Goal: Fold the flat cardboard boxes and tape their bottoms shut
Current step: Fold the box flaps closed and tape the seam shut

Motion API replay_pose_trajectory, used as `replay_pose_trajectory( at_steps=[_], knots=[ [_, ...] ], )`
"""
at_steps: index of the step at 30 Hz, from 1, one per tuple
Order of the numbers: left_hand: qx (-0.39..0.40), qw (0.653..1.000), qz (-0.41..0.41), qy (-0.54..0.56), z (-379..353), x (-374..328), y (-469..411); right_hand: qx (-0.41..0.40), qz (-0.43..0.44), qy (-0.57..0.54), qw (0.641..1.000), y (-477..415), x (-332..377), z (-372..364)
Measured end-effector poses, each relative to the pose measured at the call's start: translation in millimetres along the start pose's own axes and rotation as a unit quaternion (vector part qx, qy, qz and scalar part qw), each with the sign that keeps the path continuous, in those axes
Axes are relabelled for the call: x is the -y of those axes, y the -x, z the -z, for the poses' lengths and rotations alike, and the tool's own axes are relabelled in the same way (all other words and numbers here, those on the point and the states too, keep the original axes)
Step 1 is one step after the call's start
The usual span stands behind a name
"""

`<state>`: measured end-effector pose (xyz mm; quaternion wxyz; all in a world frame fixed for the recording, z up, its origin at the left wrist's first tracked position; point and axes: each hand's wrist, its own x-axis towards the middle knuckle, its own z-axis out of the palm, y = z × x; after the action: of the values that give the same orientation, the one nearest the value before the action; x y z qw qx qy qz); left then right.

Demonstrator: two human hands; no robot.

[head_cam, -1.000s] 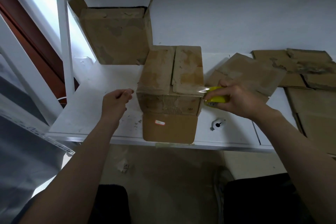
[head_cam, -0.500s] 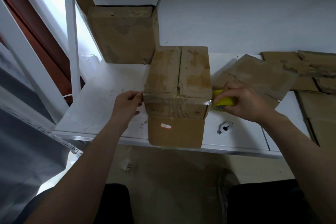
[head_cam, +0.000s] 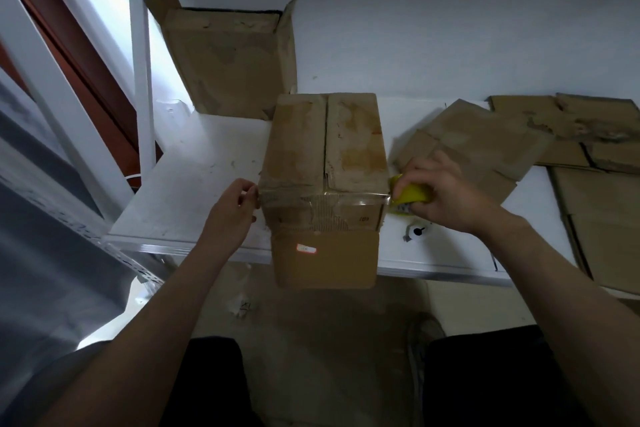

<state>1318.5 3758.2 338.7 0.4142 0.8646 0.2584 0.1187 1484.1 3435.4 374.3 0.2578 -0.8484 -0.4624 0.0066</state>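
1. Head view, hands: the left hand (head_cam: 232, 210) reaches in from the lower left with its fingers (head_cam: 248, 189) curled. Thumb and forefinger pinch the end of the tape strip (head_cam: 346, 199) against the near left corner of the box (head_cam: 325, 149).
2. The right hand (head_cam: 448, 196) comes in from the lower right, knuckles up. It is closed around a yellow tape dispenser (head_cam: 414, 193), which sits just beside the box's near right corner.
3. Head view, the box: it stands on the white tabletop (head_cam: 194, 163) near the front edge, between the two hands, with its folded flaps facing up. The two flaps meet in a dark seam down the middle. The clear tape strip runs across the near top edge from corner to corner and glints on the right. The brown card is worn, with patches torn down to the ribbing on the near face. A lower flap carrying a small red-and-white sticker (head_cam: 306, 248) hangs down past the tabletop's edge.
4. Head view, hard to read: the right hand hides most of the dispenser, so only its yellow body and a toothed edge show. The tape end under the left fingers is barely visible. The print on the sticker is too small to read.
5. An open box (head_cam: 232, 59) stands behind against the wall, and flat cardboard (head_cam: 485, 139) lies to the right, cut off by the frame.
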Motion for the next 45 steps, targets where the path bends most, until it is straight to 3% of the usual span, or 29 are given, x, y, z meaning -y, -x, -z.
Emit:
replay_pose_trajectory(
  at_steps=[3,6,8,10,12,13,15,17,19,25,29,35,39,42,45],
  knots=[
    [0.043,0.998,0.04,-0.03,-3.4,2.9,-5.8,0.004,-0.015,0.008,1.0,1.0,1.4,0.6],
    [0.09,0.987,0.135,0.006,-1.4,-1.7,-7.0,0.005,-0.03,0.012,0.999,0.5,1.1,1.1],
    [0.05,0.989,0.134,-0.043,0.8,-6.6,-7.7,0.008,-0.037,0.023,0.999,-1.0,1.6,1.7],
    [-0.081,0.978,0.051,-0.183,3.0,-13.9,-6.1,0.021,-0.038,0.039,0.998,-2.4,4.8,1.6],
    [-0.197,0.953,-0.099,-0.208,3.0,-31.2,-0.2,0.033,-0.038,0.068,0.996,-3.3,9.5,2.9],
    [-0.195,0.944,-0.188,-0.189,0.5,-40.4,3.5,0.035,-0.035,0.088,0.995,-3.4,12.4,4.0],
    [-0.075,0.924,-0.324,-0.188,-12.5,-53.3,11.4,0.021,-0.025,0.116,0.993,-4.2,20.7,5.7],
    [0.058,0.894,-0.366,-0.252,-29.1,-61.3,18.3,-0.015,-0.026,0.098,0.995,-6.4,37.0,3.5],
    [0.097,0.879,-0.352,-0.308,-40.3,-64.0,18.6,-0.013,-0.011,0.093,0.996,-10.7,55.9,-6.5],
    [0.141,0.871,-0.317,-0.348,-45.2,-66.7,2.5,0.12,-0.024,0.093,0.988,-34.2,91.2,-43.1],
    [0.127,0.864,-0.271,-0.404,-46.9,-66.4,-5.9,0.12,-0.042,0.153,0.98,-37.7,88.0,-50.6],
    [0.076,0.891,-0.228,-0.386,-43.5,-59.7,-18.1,0.104,-0.08,0.218,0.967,-31.8,77.3,-51.5],
    [0.038,0.941,-0.159,-0.297,-39.1,-48.8,-27.9,0.074,-0.132,0.241,0.959,-29.9,76.6,-52.7],
    [0.043,0.987,-0.09,-0.126,-37.2,-40.3,-34.8,0.065,-0.145,0.236,0.959,-30.7,76.5,-52.7],
    [0.038,0.999,-0.028,0.019,-34.7,-34.6,-39.2,0.076,-0.134,0.25,0.956,-31.3,75.8,-49.5]
  ],
)
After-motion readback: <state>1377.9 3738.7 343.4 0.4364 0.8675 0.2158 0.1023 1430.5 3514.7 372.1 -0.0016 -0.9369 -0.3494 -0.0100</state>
